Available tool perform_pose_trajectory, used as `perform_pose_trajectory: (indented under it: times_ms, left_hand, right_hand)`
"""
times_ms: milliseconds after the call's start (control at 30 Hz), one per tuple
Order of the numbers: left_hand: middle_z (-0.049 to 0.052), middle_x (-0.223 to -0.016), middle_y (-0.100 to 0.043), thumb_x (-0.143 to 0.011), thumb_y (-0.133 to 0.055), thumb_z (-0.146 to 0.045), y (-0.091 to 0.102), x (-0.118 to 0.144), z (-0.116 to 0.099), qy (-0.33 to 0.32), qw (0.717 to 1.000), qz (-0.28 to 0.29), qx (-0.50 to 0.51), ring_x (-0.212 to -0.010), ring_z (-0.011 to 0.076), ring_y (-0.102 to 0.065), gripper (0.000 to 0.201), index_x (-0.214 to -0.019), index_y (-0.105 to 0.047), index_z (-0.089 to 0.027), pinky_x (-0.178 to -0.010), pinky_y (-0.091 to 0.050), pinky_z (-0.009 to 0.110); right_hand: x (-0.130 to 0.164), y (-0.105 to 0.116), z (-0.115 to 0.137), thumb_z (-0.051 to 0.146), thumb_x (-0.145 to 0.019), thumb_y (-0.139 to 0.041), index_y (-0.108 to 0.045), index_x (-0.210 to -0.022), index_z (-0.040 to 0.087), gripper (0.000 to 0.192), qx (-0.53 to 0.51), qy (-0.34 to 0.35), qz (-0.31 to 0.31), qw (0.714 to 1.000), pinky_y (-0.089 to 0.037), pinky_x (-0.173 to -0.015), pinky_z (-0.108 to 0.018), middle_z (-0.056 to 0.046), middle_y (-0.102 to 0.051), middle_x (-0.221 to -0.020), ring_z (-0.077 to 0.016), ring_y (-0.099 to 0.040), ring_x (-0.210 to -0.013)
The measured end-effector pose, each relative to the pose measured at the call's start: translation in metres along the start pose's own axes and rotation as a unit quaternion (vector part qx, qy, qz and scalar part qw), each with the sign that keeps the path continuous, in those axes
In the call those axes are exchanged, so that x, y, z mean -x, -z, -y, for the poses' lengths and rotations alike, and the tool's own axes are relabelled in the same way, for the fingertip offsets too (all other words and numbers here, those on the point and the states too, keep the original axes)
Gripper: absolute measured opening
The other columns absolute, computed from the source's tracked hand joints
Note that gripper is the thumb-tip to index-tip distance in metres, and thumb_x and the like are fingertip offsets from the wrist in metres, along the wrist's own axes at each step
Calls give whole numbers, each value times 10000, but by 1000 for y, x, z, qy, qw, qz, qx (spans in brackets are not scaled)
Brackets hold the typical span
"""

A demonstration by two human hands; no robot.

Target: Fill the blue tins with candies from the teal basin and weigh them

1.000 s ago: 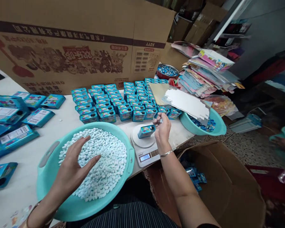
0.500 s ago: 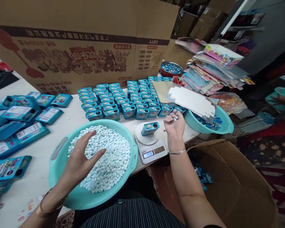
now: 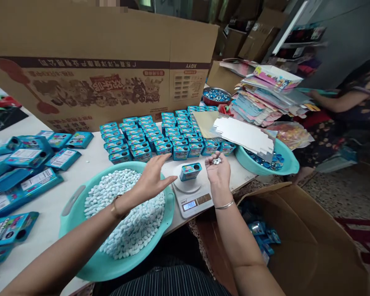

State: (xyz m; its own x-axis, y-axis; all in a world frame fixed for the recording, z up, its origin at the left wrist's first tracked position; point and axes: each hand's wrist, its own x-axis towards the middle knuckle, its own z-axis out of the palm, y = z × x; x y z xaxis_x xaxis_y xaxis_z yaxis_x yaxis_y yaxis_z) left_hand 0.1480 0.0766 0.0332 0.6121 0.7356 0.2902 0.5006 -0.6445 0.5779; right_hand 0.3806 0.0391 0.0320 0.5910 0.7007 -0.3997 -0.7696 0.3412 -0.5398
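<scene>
Right at the back of the table stands a huge printed cardboard carton (image 3: 105, 74), and below the table edge on the right a second open carton (image 3: 311, 242) sits on the floor with a few blue packets in it. Nearer, a wide teal basin (image 3: 80, 263) heaped with pale tablets (image 3: 129, 222) takes up the front of the white table (image 3: 80, 164). Behind it run tidy rows of small blue tins (image 3: 160, 133), flat blue boxes (image 3: 27, 164) lie scattered to the left, and a smaller teal bowl (image 3: 285, 164) on the right is half covered by a sheet of white card (image 3: 243, 133), with a loose stack of printed paper (image 3: 271, 96) beyond. Another person's arm (image 3: 329, 102) reaches in at the far right.

Between basin and bowl sits a white kitchen scale (image 3: 193, 197), display lit, and on its pan lies one blue tin (image 3: 190, 171) on its side, round hole facing right. The person's left hand (image 3: 152, 179) hovers flat and open over the basin's far rim, fingers stretched toward the scale, holding nothing. The right hand (image 3: 218, 170) is cupped palm-up just right of the tin, loosely cradling a few white tablets (image 3: 216, 160).
</scene>
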Motion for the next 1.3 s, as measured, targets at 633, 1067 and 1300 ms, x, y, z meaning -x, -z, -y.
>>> perform_pose_trajectory:
  times_ms: [633, 1067, 1300]
  left_hand:
    - [141, -1275, -594, -787, -710, -403, -64, -61, -27, 14, 978, 174, -111, -1224, 349, -520, 665, -1363, -465, -180, -1009, -410, 476]
    - [131, -1339, -579, -802, -695, -465, -49, -55, -11, 33, 975, 177, -132, -1238, 347, -520, 675, -1385, -471, -210, -1007, -409, 467]
    - [103, -1256, -612, -853, -641, -449, -38, -47, -3, 19, 985, 134, -111, -1208, 324, -531, 553, -1345, -524, -224, -1008, -405, 453]
  right_hand:
    - [-10, -2, -37, 315, -846, -643, -605, -774, 187, 152, 133, 139, 65, 979, -499, -648, -189, 82, -494, -599, -56, -515, -553]
    - [-12, 9, 22, 204, -1013, -343, -480, -730, 198, 314, -36, -2, 16, 999, -394, -432, -136, 113, -372, -477, -39, -382, -375]
    - [-9, 45, 39, 207, -1000, -352, -506, -735, 194, 306, -56, 30, 11, 998, -374, -410, -127, 93, -403, -506, -37, -385, -374]
